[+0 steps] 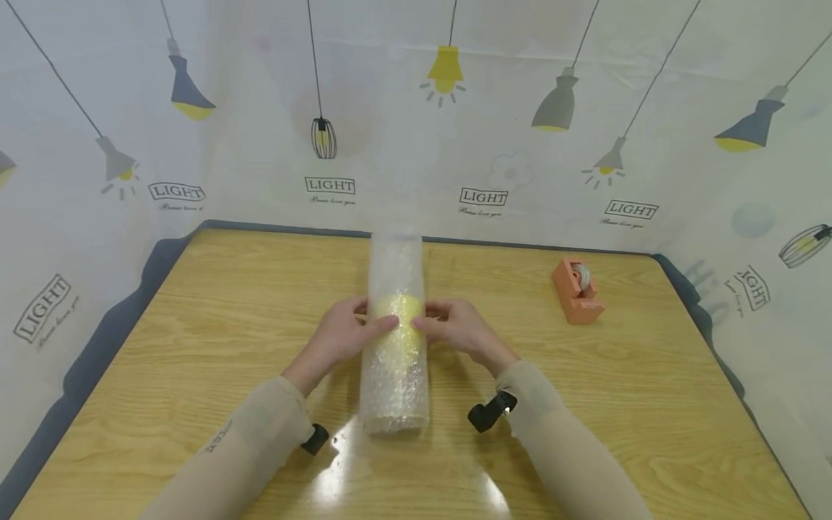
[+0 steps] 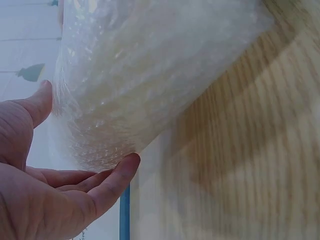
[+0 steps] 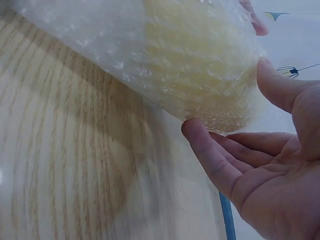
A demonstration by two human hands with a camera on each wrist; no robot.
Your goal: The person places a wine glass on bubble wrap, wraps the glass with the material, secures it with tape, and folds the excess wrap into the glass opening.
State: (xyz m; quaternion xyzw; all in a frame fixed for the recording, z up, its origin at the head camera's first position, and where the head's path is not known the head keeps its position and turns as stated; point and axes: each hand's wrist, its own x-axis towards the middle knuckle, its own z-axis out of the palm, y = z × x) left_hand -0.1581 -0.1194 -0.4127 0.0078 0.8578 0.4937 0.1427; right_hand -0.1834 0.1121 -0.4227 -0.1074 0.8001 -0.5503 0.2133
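Note:
A roll of bubble wrap (image 1: 394, 390) lies lengthwise on the table, its long axis running away from the person. Something yellow shows through its layers near the middle; what it is cannot be made out. From the left side the left hand (image 1: 344, 330) grips the roll, thumb on top and fingers low on its side. The right hand (image 1: 464, 328) holds the opposite side the same way, the two thumbs close together. In the left wrist view the fingers curve under the wrap (image 2: 140, 75). The right wrist view shows the yellow patch (image 3: 200, 65) beside the right thumb.
An orange tape dispenser (image 1: 577, 292) with a roll of clear tape stands on the wooden table (image 1: 227, 310) at the back right. A pale cloth printed with lamps (image 1: 403, 144) rises behind the table and along both sides.

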